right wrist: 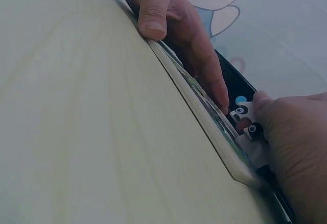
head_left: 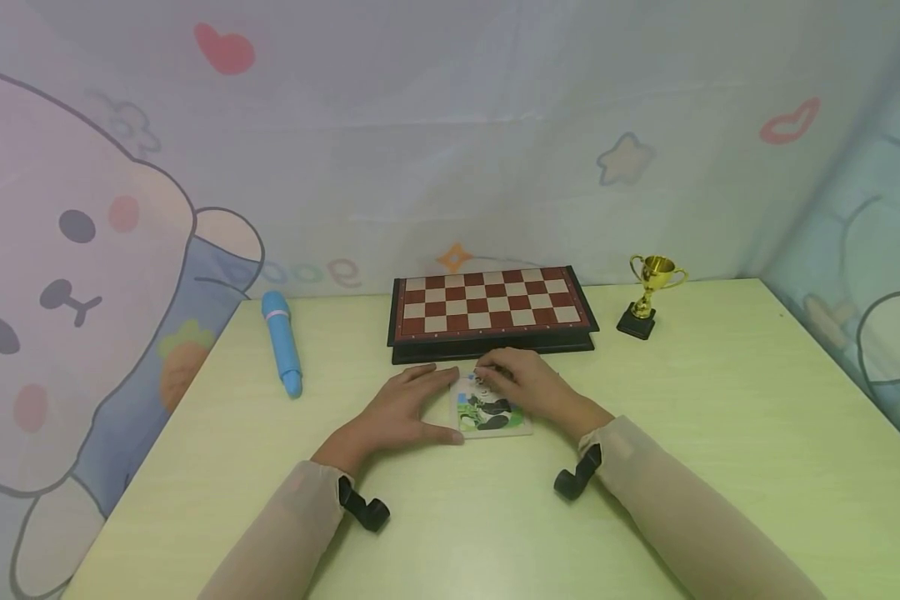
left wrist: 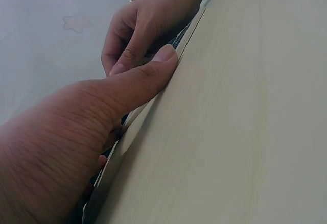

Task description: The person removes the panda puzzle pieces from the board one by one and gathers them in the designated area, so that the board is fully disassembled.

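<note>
A small square panda jigsaw board lies on the table, its picture showing a panda among green leaves. My left hand spans its left side, the straight thumb at the near left corner and the fingers reaching toward the far left corner. From the right, my right hand bends over the far part of the board. Thumb and fingertips there pinch a puzzle piece with a panda's face on it. In the right wrist view the piece stands tilted up at the board's surface, partly hidden by the thumb.
A folded chessboard box sits just beyond the hands. Back right stands a gold trophy cup on a black base; a blue toy microphone lies at the left. A printed cloth backdrop rises behind the table.
</note>
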The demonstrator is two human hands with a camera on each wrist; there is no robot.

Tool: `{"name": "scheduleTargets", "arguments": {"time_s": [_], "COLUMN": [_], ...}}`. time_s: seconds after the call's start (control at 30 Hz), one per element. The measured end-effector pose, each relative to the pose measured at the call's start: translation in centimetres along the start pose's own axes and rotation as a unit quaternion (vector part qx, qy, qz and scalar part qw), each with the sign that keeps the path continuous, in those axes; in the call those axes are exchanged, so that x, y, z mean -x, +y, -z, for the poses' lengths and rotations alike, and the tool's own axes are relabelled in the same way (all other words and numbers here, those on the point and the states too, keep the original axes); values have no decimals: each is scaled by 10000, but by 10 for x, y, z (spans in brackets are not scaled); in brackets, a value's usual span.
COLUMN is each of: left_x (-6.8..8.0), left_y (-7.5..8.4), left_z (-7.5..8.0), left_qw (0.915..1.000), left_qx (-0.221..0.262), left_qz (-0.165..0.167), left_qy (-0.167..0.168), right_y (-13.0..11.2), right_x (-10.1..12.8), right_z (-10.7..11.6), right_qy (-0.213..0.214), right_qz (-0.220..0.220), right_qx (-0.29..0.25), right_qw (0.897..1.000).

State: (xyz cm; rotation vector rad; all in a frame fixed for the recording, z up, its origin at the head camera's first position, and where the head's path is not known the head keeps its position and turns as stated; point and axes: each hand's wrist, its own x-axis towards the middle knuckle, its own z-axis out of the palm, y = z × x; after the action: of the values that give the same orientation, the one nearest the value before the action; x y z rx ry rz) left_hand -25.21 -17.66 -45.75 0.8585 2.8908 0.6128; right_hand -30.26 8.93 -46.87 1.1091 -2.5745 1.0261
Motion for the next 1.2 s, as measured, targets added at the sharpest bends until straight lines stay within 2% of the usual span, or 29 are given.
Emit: {"name": "scheduleTargets", "arguments": {"time_s": [0.2, 0.4, 0.6, 0.7, 0.83, 0.97, 1.2], "left_x": [0, 0, 0, 0, -1, -1, 0], "left_y": [-2, -3, -2, -2, -1, -1, -2], "left_z": [-2, -2, -2, -2, -3, -4, -3], "left_qw": [10000, 10000, 9999, 9999, 9999, 10000, 10000], "left_qx": [-50, 14, -12, -44, -36, -24, -59], "left_qz": [-28, -66, -78, -70, -62, -34, -11], "left_qy": [17, 41, 62, 73, 92, 86, 42], "right_y": [0, -1, -3, 0, 5, 10, 32], "right_x": [0, 1, 2, 3, 6, 15, 40], "right_z": [0, 2, 9, 12, 16, 25, 51], "right_qy": [169, 263, 579, 726, 735, 634, 606], "right_qz": [214, 233, -1, 24, -49, -352, -771], "right_qx": [167, -12, -462, -560, -539, -501, -288], "right_qw": [9995, 9994, 9973, 9958, 9958, 9961, 9948]}}
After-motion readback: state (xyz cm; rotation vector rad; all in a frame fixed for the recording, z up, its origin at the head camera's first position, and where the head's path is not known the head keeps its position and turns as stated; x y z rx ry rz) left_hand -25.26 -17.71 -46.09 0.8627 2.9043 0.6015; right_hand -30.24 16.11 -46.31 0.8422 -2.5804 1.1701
